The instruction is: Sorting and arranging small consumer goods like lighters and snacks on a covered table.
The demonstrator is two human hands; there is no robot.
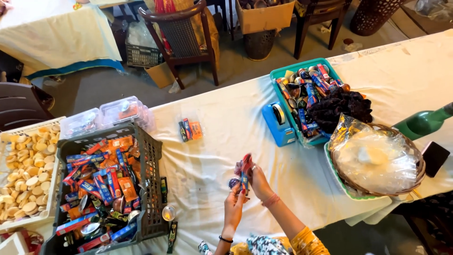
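Both hands met over white table (226,141), near centre. Right hand (258,182) pinched upright blue-red packet (245,177), long axis near-to-far; left hand (234,200) clasped packet's lower end. Grey crate (152,165) lay left.

We see our left hand (234,204) and right hand (259,182) together gripping a small bundle of packets (244,172) above the cloth-covered worktop (226,141), with a grey crate (152,189) of sachets to the left and a wicker basket (377,165) to the right.
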